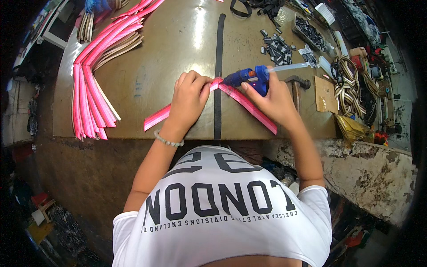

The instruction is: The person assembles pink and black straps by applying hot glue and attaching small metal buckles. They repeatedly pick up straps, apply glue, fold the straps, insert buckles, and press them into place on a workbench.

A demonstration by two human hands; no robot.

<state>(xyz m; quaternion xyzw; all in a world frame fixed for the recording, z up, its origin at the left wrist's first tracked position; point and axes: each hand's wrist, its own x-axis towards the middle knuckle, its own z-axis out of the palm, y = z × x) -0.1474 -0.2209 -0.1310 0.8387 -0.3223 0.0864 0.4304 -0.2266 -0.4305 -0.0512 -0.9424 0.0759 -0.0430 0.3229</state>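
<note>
Worn brown workbench (178, 49), cluttered at 1–3 o'clock | my left hand (189, 100) pinches pink strap (249, 109) at its fold, fingers closed on it | right hand (273, 100) wrapped round blue glue gun (249, 76), nozzle at the fold | progress: looks mid-glue on this piece; pile of pink straps (91, 93) at 10 o'clock, can't tell if finished | tray (311, 33) at 1 o'clock holds small dark clips.

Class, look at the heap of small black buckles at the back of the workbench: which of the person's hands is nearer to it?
Right. The right hand, holding the blue glue gun, lies just below the black buckles. The left hand presses the pink strap farther over to the left.
</note>
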